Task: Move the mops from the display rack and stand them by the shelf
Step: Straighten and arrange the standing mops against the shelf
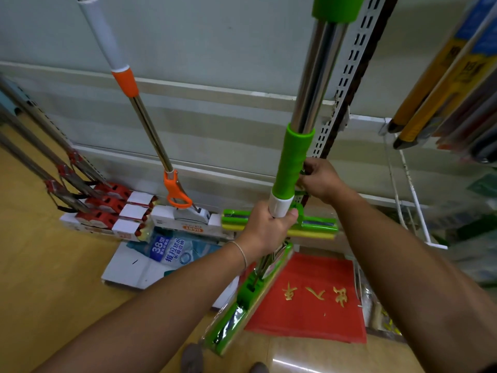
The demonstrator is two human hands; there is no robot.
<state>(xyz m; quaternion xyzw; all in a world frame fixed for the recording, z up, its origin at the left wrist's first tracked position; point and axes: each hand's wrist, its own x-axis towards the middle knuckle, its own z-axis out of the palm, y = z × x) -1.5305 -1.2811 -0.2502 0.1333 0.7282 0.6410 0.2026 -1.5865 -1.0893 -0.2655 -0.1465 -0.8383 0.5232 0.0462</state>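
Hands first: left hand (269, 224) grips the green mop (293, 162) at its white collar; right hand (321, 180) holds a second green handle behind. Better to lower the mop straight beside the shelf upright (347, 76). Count: two green mops, one orange mop (150, 125), three red mops (53, 168) far left.

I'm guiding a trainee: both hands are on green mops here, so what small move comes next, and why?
Probably lower the green mop that the left hand grips until its head stands by the other green mop head at the wall. The right hand steadies things behind the handle.
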